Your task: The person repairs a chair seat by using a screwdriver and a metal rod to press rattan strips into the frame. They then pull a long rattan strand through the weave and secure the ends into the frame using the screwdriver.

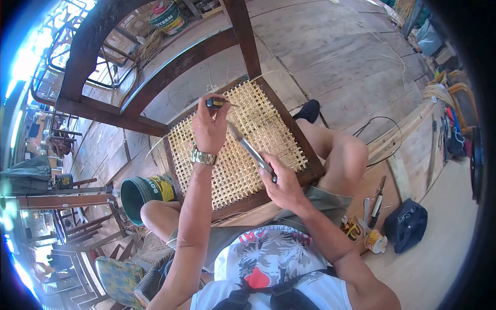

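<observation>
A wooden chair frame stands in front of me, its seat woven with pale cane strips in an open grid. My left hand, with a metal watch on its wrist, is closed around a screwdriver-like tool with a black and yellow handle. Its thin tip points right, over the far part of the weave. In my right hand is what looks like a hammer, with a metal shaft and dark grip end. Its blurred head lies just below and right of my left hand.
A green bucket sits left of the seat, near my knee. On the right lie a dark cap, a yellow-and-white cup and hand tools. Another paint bucket stands beyond the chair back. A dark wire loop lies rightward.
</observation>
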Tool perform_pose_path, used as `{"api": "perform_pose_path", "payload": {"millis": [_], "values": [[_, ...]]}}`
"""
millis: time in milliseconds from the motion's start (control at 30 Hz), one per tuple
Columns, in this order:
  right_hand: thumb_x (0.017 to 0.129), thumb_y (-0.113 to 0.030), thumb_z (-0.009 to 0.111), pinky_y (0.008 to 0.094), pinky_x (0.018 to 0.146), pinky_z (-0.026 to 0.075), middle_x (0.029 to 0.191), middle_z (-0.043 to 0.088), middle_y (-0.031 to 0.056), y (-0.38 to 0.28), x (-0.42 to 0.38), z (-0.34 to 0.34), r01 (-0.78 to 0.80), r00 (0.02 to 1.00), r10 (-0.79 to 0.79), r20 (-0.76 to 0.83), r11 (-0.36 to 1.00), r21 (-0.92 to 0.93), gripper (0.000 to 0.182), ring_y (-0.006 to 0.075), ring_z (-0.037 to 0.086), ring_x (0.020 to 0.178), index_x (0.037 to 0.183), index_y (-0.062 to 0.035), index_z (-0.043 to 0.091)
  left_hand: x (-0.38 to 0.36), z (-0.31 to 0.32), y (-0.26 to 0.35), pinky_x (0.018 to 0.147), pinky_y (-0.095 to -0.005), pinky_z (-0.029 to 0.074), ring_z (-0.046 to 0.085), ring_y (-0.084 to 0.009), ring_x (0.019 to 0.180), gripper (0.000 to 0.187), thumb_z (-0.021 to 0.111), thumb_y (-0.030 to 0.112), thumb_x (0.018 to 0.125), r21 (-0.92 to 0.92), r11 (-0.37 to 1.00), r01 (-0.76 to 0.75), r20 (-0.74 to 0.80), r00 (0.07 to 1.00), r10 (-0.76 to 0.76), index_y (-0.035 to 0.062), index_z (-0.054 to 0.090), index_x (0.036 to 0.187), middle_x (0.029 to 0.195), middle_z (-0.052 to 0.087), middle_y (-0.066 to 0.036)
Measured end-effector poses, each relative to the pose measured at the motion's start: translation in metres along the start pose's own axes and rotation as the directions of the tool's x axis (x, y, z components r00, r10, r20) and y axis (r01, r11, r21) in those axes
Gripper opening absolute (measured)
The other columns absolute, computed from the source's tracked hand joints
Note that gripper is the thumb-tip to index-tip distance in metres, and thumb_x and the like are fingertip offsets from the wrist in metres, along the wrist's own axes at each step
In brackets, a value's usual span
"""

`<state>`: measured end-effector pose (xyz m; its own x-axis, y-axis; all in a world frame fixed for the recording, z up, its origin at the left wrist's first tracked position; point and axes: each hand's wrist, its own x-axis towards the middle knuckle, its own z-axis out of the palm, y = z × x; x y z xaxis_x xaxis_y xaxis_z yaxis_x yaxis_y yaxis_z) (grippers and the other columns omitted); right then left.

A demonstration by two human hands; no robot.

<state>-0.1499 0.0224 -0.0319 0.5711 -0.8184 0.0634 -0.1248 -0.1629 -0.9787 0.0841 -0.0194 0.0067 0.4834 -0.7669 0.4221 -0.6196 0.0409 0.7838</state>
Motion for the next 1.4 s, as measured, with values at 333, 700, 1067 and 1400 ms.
{"api": "perform_pose_path", "payload": {"millis": [333, 700, 1067, 1400], "values": [[0.104, -0.018, 0.059, 0.0333, 0.074, 0.051, 0.098, 0.065, 0.0113, 0.012, 0.03, -0.021, 0.02, 0.955, -0.003, -0.296, 0.998, 0.055, 0.039, 0.0159, 0.059, 0.08, 0.139, -0.0008, 0.056, 0.014, 0.015, -0.02, 0.074, -0.0361, 0.056, 0.074, -0.0233, 0.082, 0.027, 0.079, 0.015, 0.092, 0.134, 0.99, -0.034, 0.111, 0.994, 0.019, 0.0083, 0.064, 0.113, 0.089, 0.075, -0.011], [0.105, -0.013, 0.057, 0.0317, 0.065, 0.049, 0.093, 0.061, 0.0086, 0.017, 0.057, -0.02, 0.237, 0.947, -0.252, -0.198, 0.967, -0.097, 0.038, 0.0133, 0.057, 0.072, 0.141, -0.0028, 0.051, 0.022, 0.011, -0.029, 0.073, -0.0322, 0.058, 0.077, -0.02, 0.086, 0.027, 0.079, 0.013, 0.093, 0.137, 0.991, -0.003, 0.07, 0.998, -0.007, 0.006, 0.063, 0.114, 0.097, 0.078, -0.012], [0.102, -0.013, 0.06, 0.0397, 0.074, 0.054, 0.093, 0.067, 0.0142, 0.006, -0.002, -0.009, 0.017, 1.0, -0.016, -0.018, 0.997, 0.076, 0.039, 0.0253, 0.066, 0.076, 0.139, 0.0013, 0.055, -0.001, 0.004, -0.01, 0.073, -0.0337, 0.057, 0.076, -0.0212, 0.087, 0.024, 0.077, 0.014, 0.094, 0.141, 0.989, -0.05, 0.038, 0.998, 0.045, 0.008, 0.065, 0.114, 0.096, 0.077, -0.01], [0.101, -0.01, 0.058, 0.0473, 0.071, 0.052, 0.09, 0.064, 0.021, 0.008, 0.012, 0.023, 0.031, 0.993, -0.03, -0.117, 1.0, 0.004, 0.04, 0.0379, 0.067, 0.078, 0.139, -0.0012, 0.048, 0.002, 0.01, -0.013, 0.073, -0.0334, 0.057, 0.073, -0.0203, 0.082, 0.024, 0.077, 0.014, 0.094, 0.11, 0.988, -0.107, 0.038, 0.994, 0.104, 0.0087, 0.065, 0.114, 0.095, 0.076, -0.01]]}}
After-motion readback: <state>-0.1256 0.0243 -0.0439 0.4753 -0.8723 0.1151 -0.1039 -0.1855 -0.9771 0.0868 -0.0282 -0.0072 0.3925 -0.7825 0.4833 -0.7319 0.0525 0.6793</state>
